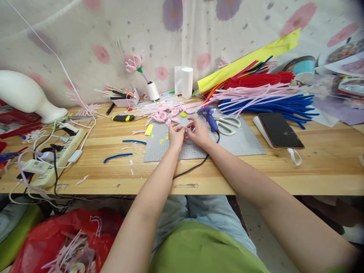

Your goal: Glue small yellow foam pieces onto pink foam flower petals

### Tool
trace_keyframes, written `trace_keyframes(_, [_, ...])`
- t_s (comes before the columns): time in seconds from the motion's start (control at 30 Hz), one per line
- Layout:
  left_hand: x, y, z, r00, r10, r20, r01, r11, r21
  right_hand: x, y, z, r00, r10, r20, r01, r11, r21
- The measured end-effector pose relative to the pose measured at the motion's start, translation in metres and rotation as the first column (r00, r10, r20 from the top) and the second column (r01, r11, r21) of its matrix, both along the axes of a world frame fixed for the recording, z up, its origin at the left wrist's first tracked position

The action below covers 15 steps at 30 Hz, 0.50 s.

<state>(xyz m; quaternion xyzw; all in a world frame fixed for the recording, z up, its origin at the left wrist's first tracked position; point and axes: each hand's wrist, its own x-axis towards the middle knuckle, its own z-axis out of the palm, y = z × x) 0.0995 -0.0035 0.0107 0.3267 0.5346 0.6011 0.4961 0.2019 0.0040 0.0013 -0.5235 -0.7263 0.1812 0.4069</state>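
A wooden craft table with a flowery curtain behind it.

At the left edge of the frame sits a power strip; blue pipe cleaner bits lie nearer the middle. In the center, on the gray mat, your left hand and right hand are curled nearly closed, pinching a small pale pipe cleaner piece between the fingertips. Keep your grip close to the bend and twist slowly. The glue gun, scissors and phone lie to the right.
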Motion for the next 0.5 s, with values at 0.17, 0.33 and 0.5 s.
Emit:
trace_keyframes(0.17, [-0.003, 0.001, -0.003, 0.996, 0.006, -0.084, -0.004, 1.0, 0.028, 0.0, -0.001, 0.002, 0.998, -0.016, -0.063, 0.011, 0.997, -0.076])
trace_keyframes(0.33, [-0.009, -0.001, -0.006, 0.942, 0.011, -0.336, 0.025, 0.994, 0.102, 0.001, -0.001, 0.002, 0.996, -0.019, -0.092, 0.013, 0.997, -0.07])
trace_keyframes(0.5, [-0.013, -0.005, -0.005, 0.832, 0.042, -0.553, 0.064, 0.983, 0.17, 0.001, -0.002, 0.004, 0.996, -0.026, -0.082, 0.021, 0.998, -0.067])
